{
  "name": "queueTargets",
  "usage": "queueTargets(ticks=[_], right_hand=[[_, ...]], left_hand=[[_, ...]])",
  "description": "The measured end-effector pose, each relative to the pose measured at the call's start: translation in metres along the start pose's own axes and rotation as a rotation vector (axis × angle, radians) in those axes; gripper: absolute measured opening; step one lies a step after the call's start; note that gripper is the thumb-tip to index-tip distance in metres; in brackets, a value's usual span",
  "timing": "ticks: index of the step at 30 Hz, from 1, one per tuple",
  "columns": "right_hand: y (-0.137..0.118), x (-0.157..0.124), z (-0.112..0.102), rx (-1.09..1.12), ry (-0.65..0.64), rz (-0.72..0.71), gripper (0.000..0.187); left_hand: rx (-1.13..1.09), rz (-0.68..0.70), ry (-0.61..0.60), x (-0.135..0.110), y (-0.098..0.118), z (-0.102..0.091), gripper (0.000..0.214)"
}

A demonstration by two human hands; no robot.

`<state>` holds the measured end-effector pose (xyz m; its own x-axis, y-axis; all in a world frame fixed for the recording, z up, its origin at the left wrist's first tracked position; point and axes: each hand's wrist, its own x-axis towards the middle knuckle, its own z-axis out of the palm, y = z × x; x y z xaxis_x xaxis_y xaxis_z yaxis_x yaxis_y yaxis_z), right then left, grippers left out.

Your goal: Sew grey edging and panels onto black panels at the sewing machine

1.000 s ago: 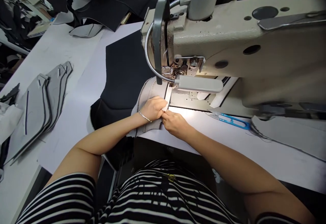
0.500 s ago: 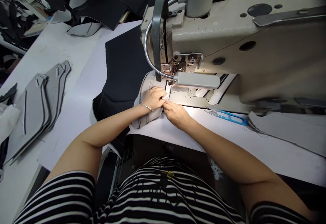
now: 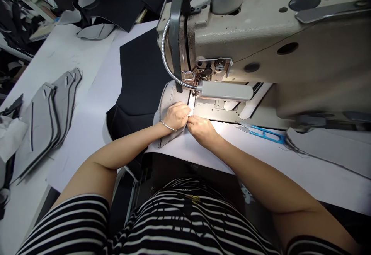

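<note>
A: Since the head view is all we have, where's the work lying?

B: A curved light-grey padded panel (image 3: 171, 106) lies flat just in front of the needle area of a beige industrial sewing machine (image 3: 261, 42). A slim grey gooseneck lamp (image 3: 224, 90) hides part of that area.

A: And the hands?

B: They nearly meet at a narrow white strip (image 3: 190, 111) on the panel's edge. The left hand (image 3: 176, 116), with a thin silver bracelet (image 3: 167, 125) at its wrist, has its fingers closed down over the panel. The right hand (image 3: 202, 130) has its fingertips bunched at the strip's lower end, but I can't tell whether they're gripping it or only pressing.

A: What's changed from the earlier frame?

B: Both hands sit closer to the machine now, and less of the white strip shows. The whole scene has also shifted slightly in view, so the head has moved too.

A: Anything else nearby?

B: Blue-handled thread snips (image 3: 262, 134) lie to the right of the hands, and a black foam panel (image 3: 139, 77) lies beyond the left hand. At the left of the frame there's a stack of grey stitched panels (image 3: 43, 119) — dark edges fanned out.
</note>
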<state>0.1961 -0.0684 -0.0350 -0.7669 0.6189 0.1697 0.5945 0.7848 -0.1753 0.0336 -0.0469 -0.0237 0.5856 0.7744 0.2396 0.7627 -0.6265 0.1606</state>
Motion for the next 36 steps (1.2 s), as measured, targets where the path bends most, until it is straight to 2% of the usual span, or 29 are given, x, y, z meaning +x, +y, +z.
queueTargets(ticks=[6, 10, 14, 22, 26, 30, 33, 36], right_hand=[[0.011, 0.003, 0.013, 0.014, 0.155, 0.064, 0.033], [0.013, 0.004, 0.015, -0.012, 0.249, -0.005, 0.033], [0.011, 0.002, 0.012, -0.028, 0.239, -0.019, 0.032], [0.021, 0.006, 0.012, 0.039, 0.152, 0.068, 0.033], [0.033, 0.005, 0.016, 0.066, 0.179, 0.062, 0.031], [0.04, 0.003, 0.019, 0.038, 0.273, 0.027, 0.035], [0.042, 0.003, 0.02, -0.016, 0.33, 0.013, 0.033], [0.041, 0.002, 0.022, -0.068, 0.354, 0.089, 0.028]], left_hand=[[0.074, 0.037, 0.054, 0.012, -0.013, 0.007, 0.023], [0.067, 0.06, 0.122, 0.017, -0.02, 0.012, 0.022], [0.048, 0.051, 0.167, 0.014, -0.019, 0.016, 0.023], [0.063, 0.035, 0.116, 0.019, -0.022, 0.021, 0.025], [0.119, 0.035, 0.037, 0.03, -0.018, 0.018, 0.025], [0.15, 0.097, -0.098, 0.037, -0.011, 0.006, 0.02], [0.138, 0.136, -0.184, 0.034, -0.006, -0.006, 0.016], [0.065, 0.151, -0.254, 0.024, 0.0, -0.015, 0.026]])
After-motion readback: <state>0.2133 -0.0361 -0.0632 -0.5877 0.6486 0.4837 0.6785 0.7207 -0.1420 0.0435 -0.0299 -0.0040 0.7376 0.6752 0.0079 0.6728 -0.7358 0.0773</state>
